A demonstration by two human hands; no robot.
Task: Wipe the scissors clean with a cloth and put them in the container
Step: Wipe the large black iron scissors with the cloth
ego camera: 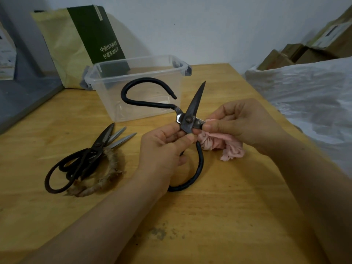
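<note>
A white wall (209, 25) stands behind the wooden bench (219, 216), with a clear container (106, 96) near its far edge. The left hand (162, 149) grips the open scissors (193, 105); the right hand (243, 124) pinches pink cloth (228, 149) onto a blade.

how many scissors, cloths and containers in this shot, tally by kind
scissors: 3 (held scissors, dark scissors and twine-handled scissors piled together)
pink cloth: 1
clear container: 1
total: 5
</note>
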